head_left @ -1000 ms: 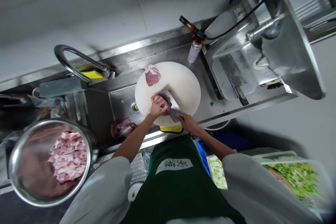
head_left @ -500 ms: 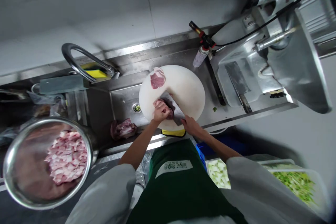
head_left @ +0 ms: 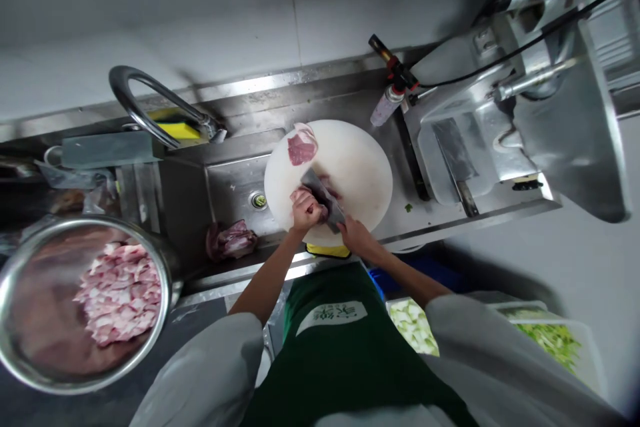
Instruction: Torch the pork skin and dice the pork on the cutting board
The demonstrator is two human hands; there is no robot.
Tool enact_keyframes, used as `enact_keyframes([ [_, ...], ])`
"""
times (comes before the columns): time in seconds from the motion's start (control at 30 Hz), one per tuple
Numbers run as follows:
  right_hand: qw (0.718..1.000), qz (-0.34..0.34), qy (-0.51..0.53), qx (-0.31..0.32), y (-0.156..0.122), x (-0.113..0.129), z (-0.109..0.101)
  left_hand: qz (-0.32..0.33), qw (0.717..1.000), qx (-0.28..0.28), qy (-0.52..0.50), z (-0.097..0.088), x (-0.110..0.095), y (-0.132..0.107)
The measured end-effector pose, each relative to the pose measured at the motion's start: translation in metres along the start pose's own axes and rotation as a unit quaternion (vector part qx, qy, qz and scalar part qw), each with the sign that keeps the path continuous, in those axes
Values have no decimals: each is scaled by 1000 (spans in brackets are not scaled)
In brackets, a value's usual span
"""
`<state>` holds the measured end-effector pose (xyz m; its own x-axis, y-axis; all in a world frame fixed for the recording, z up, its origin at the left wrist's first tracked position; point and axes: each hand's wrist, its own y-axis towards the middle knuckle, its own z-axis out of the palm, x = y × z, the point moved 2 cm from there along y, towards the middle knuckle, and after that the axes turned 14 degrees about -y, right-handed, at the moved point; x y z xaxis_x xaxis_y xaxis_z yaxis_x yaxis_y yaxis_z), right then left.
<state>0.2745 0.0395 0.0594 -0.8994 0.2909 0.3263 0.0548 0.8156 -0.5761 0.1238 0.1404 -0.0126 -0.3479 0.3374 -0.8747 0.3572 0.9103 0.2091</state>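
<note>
A round white cutting board (head_left: 367,167) lies across the sink. My right hand (head_left: 357,239) grips a cleaver (head_left: 324,200) by its handle, the blade slanting up to the left across the board. Close against the blade's left side, my left hand (head_left: 306,210) is closed over a piece of raw meat, mostly hidden under the fingers. Some cut meat (head_left: 333,188) shows just to the right of the blade. Another slab of raw meat (head_left: 302,145) rests near the board's upper left edge.
At left stands a large steel bowl (head_left: 167,280) of cut meat (head_left: 123,293). More meat (head_left: 233,240) lies in the sink below the faucet (head_left: 150,90). A blow torch (head_left: 390,93), a second cleaver (head_left: 455,153) in a clear tray and a slicing machine (head_left: 570,113) are at right.
The cleaver has tilted and moved slightly left, and cut meat now shows on its right side. My left hand keeps its hold. The whole view has shifted a little.
</note>
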Motion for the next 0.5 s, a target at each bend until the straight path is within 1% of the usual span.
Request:
enact_keyframes([
  [0.1,1000,-1,22,-18,33,23,-3,1,1000,-29,-5,-3,1,1],
  [0.17,999,-3,34,-20,43,28,-4,5,999,-43,-7,-5,0,1],
  [0.23,999,-10,25,-20,31,24,-1,3,998,-60,-1,-6,-1,0],
  [0.33,1000,8,-2,13,-3,12,10,-2,997,-82,13,-7,-2,-3],
  [0.37,1000,17,-6,23,-11,10,13,2,996,-84,9,-7,-2,-3],
  [0.43,999,27,-8,20,-11,13,15,11,996,-85,-10,-6,-3,-5],
  [0.5,1000,25,-7,-8,5,22,12,11,996,-81,-24,-9,-3,-6],
])
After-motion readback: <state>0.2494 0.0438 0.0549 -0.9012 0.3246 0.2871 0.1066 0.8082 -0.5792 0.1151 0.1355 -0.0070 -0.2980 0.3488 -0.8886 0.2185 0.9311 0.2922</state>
